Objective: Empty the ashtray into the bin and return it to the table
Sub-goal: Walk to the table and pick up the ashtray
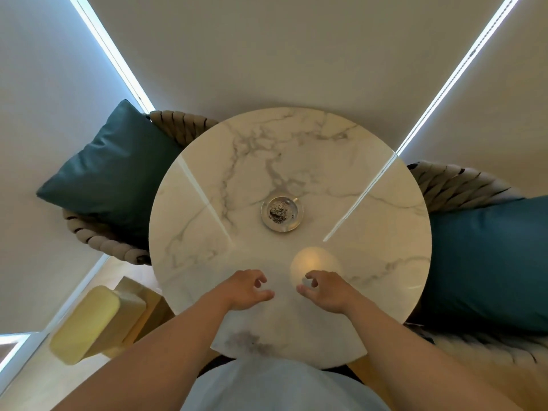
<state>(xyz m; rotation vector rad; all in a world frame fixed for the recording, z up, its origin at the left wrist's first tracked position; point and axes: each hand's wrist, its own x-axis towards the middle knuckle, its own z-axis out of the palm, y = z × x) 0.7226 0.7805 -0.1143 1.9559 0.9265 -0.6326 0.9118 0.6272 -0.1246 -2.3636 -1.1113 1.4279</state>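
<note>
Above the near worktop (370, 232), left hand (246, 290) and right hand (324, 292) are hovering, fingers loosely curled, empty, the ashtray (282, 214) well apart.

White marble table (355, 179), grey veins branching across it, one dark grey smudge at the near edge and a warm yellow glow of reflected light. The ashtray (293, 222) shows silvery and clear, its heap of ash speckled grey and black. Deep teal cushions (109, 176) left and right, on beige woven chairs (181, 123) with dark gaps between strands. A pale yellow stool (86, 321) sits lower left. Pale blue shirt (275, 387) below.
</note>
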